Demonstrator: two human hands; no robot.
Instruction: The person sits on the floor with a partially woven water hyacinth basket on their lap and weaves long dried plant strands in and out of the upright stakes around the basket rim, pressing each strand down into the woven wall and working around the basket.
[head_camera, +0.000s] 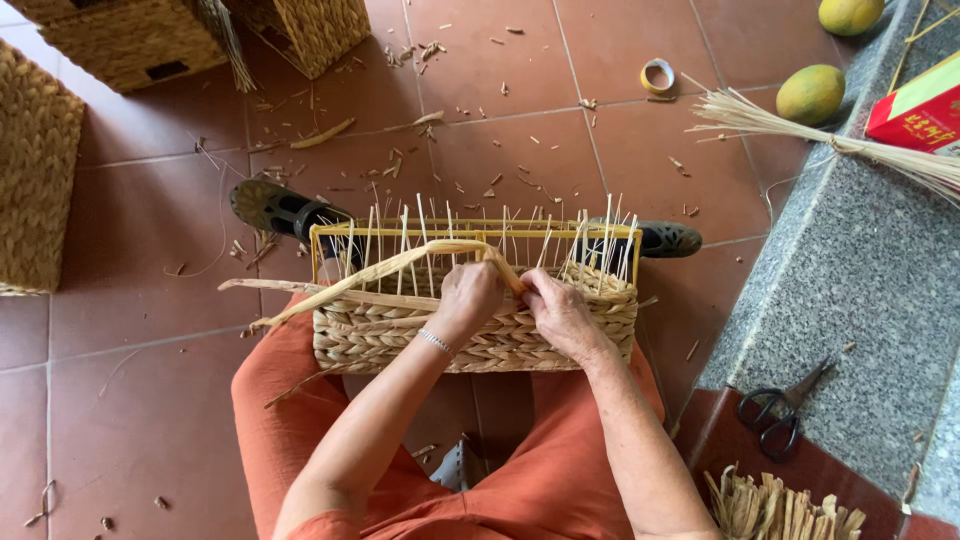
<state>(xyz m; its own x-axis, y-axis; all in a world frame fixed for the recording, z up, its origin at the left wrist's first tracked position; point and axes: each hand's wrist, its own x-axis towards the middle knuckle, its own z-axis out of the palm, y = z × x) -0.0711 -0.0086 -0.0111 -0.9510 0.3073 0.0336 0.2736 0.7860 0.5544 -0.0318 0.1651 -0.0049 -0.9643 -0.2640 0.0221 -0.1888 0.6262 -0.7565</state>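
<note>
Basket (480, 335) sits on my lap, half woven. My left hand (468, 297) and right hand (556, 310) are both squeezed tight on one flat straw strand (400, 265) at its top edge, close together

Your basket (470, 335) sits on your lap at frame centre; scissors (782, 408) lie lower right, tape roll (658, 75) upper centre on the floor (150, 400).

Single view, head-mounted. Camera looks steeply down over the wearer's lap onto the tiled floor (150, 400), close range. Both forearms enter from the bottom edge; the half-woven basket (475, 335) sits at frame centre. A grey stone ledge (860, 260) fills the right side.
</note>
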